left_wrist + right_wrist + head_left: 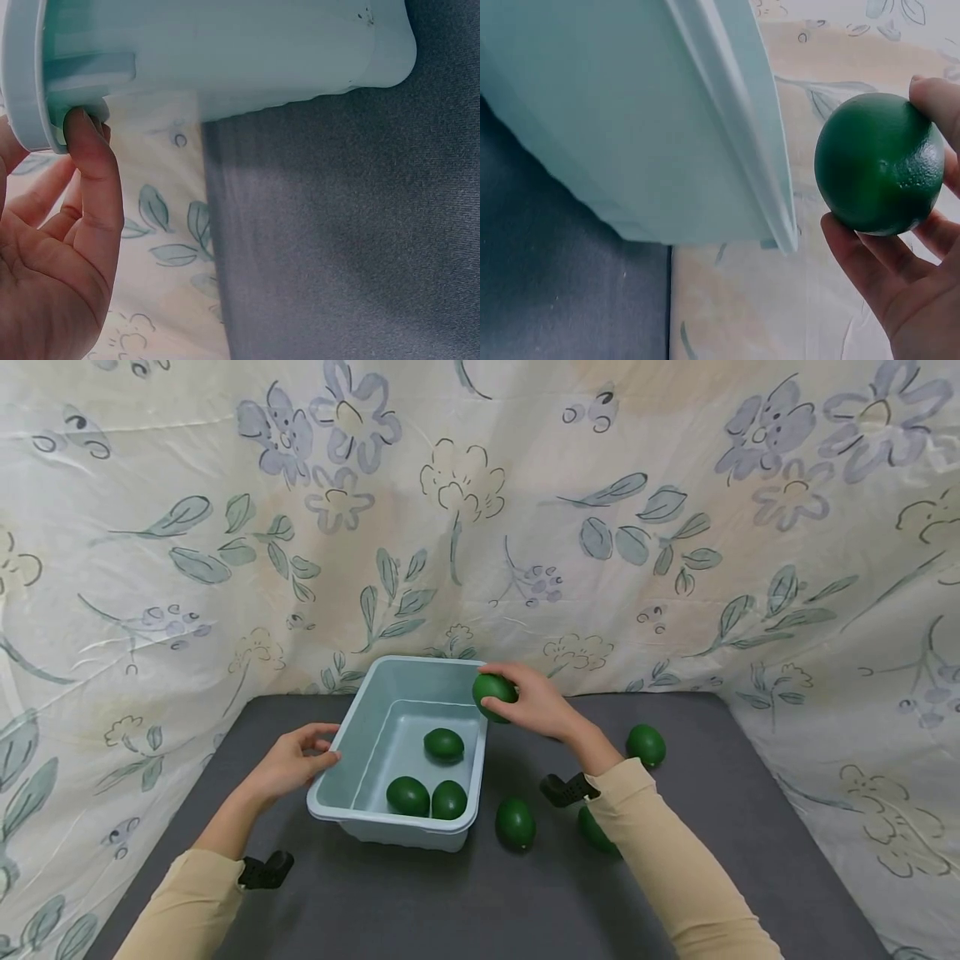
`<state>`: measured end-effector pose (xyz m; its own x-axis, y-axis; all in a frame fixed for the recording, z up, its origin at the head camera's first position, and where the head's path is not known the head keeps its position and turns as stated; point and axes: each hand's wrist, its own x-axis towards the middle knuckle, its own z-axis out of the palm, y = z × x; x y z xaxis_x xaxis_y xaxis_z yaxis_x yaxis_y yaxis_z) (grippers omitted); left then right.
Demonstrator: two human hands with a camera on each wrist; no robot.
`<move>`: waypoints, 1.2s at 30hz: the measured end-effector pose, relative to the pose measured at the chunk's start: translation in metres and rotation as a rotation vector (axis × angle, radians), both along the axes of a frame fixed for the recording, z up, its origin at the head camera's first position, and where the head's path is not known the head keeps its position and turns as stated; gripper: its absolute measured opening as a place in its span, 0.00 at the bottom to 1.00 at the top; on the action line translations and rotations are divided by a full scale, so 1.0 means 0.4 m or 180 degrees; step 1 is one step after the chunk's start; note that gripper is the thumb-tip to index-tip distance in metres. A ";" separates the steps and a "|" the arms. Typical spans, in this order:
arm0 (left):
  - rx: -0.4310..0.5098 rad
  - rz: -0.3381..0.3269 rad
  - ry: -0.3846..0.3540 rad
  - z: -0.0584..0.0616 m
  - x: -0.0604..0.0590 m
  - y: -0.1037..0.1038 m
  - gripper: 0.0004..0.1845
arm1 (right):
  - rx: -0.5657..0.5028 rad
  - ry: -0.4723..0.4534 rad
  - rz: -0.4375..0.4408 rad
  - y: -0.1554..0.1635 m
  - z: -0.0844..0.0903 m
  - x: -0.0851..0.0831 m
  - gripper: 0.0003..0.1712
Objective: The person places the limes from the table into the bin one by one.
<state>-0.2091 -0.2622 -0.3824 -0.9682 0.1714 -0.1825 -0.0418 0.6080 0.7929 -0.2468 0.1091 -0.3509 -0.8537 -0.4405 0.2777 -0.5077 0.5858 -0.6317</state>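
Note:
My right hand [536, 700] holds a smooth, dark green lime [492, 695] between thumb and fingers, over the right rim of a pale blue-green plastic bin [321, 802]. In the right wrist view, the held lime [879, 163] is beside the bin's outer wall [637, 127]. Inside the bin lie three more limes, one lime [444, 745] toward the middle and two near the front wall. At the left rim, my left hand [288, 767] pinches the bin's edge. The left wrist view has a fingertip [84, 131] tucked under that rim.
On the dark grey table [375, 902], right of the bin, lie a lime [515, 824], another lime [647, 745] farther right, and a lime [595, 833] partly hidden by my right sleeve. A floral cloth [510, 527] hangs behind and along the sides.

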 end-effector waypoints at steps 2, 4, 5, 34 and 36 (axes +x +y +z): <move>0.0004 -0.0005 -0.0003 0.000 -0.001 0.000 0.29 | -0.0017 0.0006 0.0040 -0.011 0.006 -0.002 0.28; 0.0008 -0.0009 -0.0003 0.000 -0.001 0.000 0.29 | -0.0034 0.0023 0.0079 -0.022 0.010 -0.005 0.28; 0.0008 -0.0011 -0.0002 0.000 -0.001 0.000 0.29 | -0.0043 0.0035 0.0099 -0.027 0.012 -0.006 0.28; -0.0032 -0.0017 -0.0016 0.006 0.000 0.004 0.30 | 0.0108 -0.0047 0.0421 -0.166 0.021 -0.020 0.27; -0.0037 -0.0023 -0.0002 0.006 0.000 0.003 0.29 | 0.0108 -0.0062 0.0446 -0.174 0.022 -0.020 0.27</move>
<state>-0.2091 -0.2608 -0.3801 -0.9668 0.1762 -0.1851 -0.0379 0.6174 0.7857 -0.2548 0.0394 -0.3423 -0.7883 -0.5646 0.2446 -0.5738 0.5311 -0.6234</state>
